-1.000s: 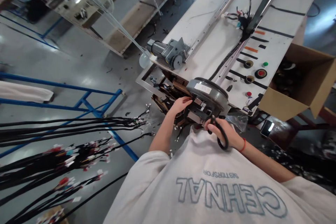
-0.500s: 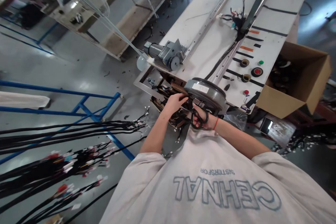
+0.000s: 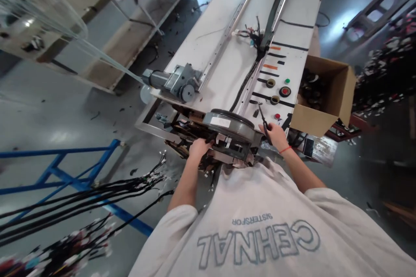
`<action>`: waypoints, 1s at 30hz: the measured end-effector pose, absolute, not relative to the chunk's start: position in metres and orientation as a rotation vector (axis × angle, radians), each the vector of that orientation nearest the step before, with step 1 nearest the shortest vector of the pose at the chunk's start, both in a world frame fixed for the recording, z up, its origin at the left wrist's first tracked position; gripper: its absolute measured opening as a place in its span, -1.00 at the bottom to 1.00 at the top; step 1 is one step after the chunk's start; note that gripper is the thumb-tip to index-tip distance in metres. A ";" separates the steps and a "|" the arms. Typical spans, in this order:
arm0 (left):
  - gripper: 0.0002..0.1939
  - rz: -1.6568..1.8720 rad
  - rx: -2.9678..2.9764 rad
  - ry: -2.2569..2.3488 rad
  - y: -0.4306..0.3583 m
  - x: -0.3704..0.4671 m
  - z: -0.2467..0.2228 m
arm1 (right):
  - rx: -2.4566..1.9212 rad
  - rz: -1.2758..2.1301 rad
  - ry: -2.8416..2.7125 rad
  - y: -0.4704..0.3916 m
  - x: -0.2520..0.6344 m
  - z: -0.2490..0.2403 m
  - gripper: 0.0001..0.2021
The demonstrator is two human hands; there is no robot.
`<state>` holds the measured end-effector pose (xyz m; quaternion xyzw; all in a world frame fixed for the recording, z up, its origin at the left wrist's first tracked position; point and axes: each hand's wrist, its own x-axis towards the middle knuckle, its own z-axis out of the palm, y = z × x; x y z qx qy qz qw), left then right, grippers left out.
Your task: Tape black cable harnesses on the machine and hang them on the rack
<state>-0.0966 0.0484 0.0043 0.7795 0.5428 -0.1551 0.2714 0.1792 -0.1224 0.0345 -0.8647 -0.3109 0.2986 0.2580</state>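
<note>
Foremost, the pale shirt (image 3: 253, 207) fills the near field; the left hand (image 3: 198, 149) reaches to the dark parts beside the round grey housing (image 3: 229, 126), its fingers bent together, though whether they grip anything cannot be told; the right hand (image 3: 277, 136) is closed around the black scissors (image 3: 265, 127), which point away from the body over the near edge of the worktop (image 3: 211, 95), their blades apparently together or nearly so. The step in hand, as judged here, is 2-handed: the left hand attends to the housing's side, the right holds the scissors ready beside it; any further move of the scissors would call for a steady grip and tips guided clear of the housing and the 2 tape rings (image 3: 274, 104).

Beyond the housing, a dark cable bundle (image 3: 244, 84) runs along the worktop; a grey motor (image 3: 159, 79) sits at its left corner; the 2 rings lie among dark strips, 2 orange strips (image 3: 270, 67) and 3 buttons, 1 green (image 3: 287, 81) and 2 red; a cardboard box (image 3: 313, 120) stands to the right; farther off, a low shelf (image 3: 107, 58) lies at upper left.
</note>
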 end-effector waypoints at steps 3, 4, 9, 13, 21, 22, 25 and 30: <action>-0.54 -0.326 1.922 1.191 0.046 -0.122 0.017 | -2.580 0.781 -0.976 -0.104 0.205 0.023 -0.67; -0.48 -0.241 1.801 1.097 0.042 -0.125 0.020 | -2.554 0.737 -1.029 -0.100 0.210 0.022 -0.62; -0.36 0.064 1.025 0.876 0.001 -0.098 0.024 | -2.334 0.592 -1.023 -0.086 0.244 0.025 -0.59; -0.52 0.356 0.918 0.983 -0.031 -0.076 0.035 | -2.380 0.472 -0.965 -0.071 0.292 0.018 -0.65; -0.60 0.092 0.583 1.007 -0.030 -0.065 0.025 | -2.690 0.391 -0.951 -0.018 0.381 0.002 -0.58; -0.53 0.055 0.650 1.002 -0.030 -0.063 0.024 | -2.716 0.416 -0.958 -0.014 0.385 0.000 -0.56; -0.47 0.056 1.050 1.090 -0.036 -0.060 0.029 | -2.741 0.426 -0.985 -0.013 0.385 -0.008 -0.50; -0.44 -0.016 1.501 1.272 -0.054 -0.061 0.038 | -2.725 0.369 -1.011 -0.021 0.374 -0.021 -0.42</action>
